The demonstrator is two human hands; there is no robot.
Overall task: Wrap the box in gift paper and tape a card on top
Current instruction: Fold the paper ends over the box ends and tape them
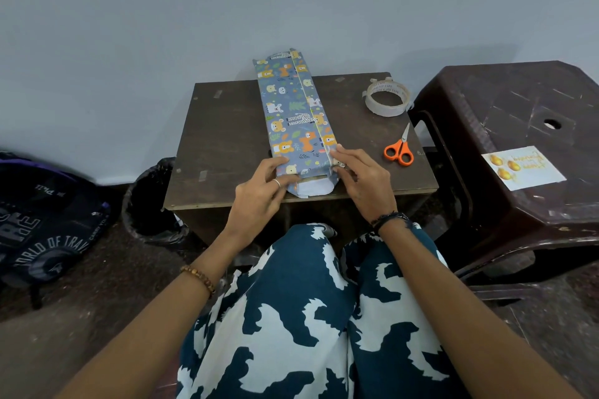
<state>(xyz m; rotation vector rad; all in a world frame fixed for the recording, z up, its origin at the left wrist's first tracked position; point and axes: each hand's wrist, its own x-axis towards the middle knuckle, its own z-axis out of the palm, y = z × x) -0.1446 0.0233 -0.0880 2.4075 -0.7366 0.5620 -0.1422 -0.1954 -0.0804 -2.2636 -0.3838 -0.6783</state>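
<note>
A long box [293, 113] wrapped in blue animal-print gift paper lies lengthwise on the small brown table [227, 139], its far end over the table's back edge. At the near end, the paper's white underside sticks out unfolded. My left hand [262, 188] pinches the paper at the near-left corner. My right hand [363, 178] rests on the near-right corner, fingertips pressing the long seam. The card [523, 167], white with gold ornaments, lies on the dark plastic stool to the right. A roll of tape [386, 101] sits at the table's back right.
Orange-handled scissors [399, 149] lie on the table right of the box. The dark plastic stool [518, 107] stands against the table's right side. A black bin [152, 204] and a dark backpack [42, 220] sit on the floor to the left. A wall rises behind.
</note>
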